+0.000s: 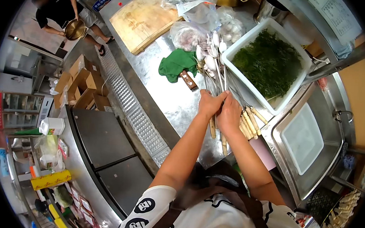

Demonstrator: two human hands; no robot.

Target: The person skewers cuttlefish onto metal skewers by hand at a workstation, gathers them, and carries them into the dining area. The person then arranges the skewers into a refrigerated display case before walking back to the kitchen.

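Both my hands are together over the steel counter, closed around metal skewers (pixel 219 72) with wooden handles. My left hand (pixel 210 103) wraps the shafts, and a handle (pixel 213 128) sticks out below it. Pressed beside it, my right hand (pixel 230 110) grips skewers too; another handle (pixel 224 143) points toward me. Pale pieces (pixel 210 62) that look like small squid sit at the far ends. More wooden-handled skewers (pixel 251 120) lie just right of my right hand. A green cloth (pixel 178 65) is left of the pale pieces, with a brown riveted handle (pixel 188 80) against it.
A white tub (pixel 270 109) of green seaweed (pixel 269 63) stands on the right, next to a sink (pixel 334 152) holding a white basin (pixel 302 138). Plastic bags (pixel 199 16) and a wooden board (pixel 144 19) lie beyond. Across the aisle, a person (pixel 59 6) holds a metal pot (pixel 75 29).
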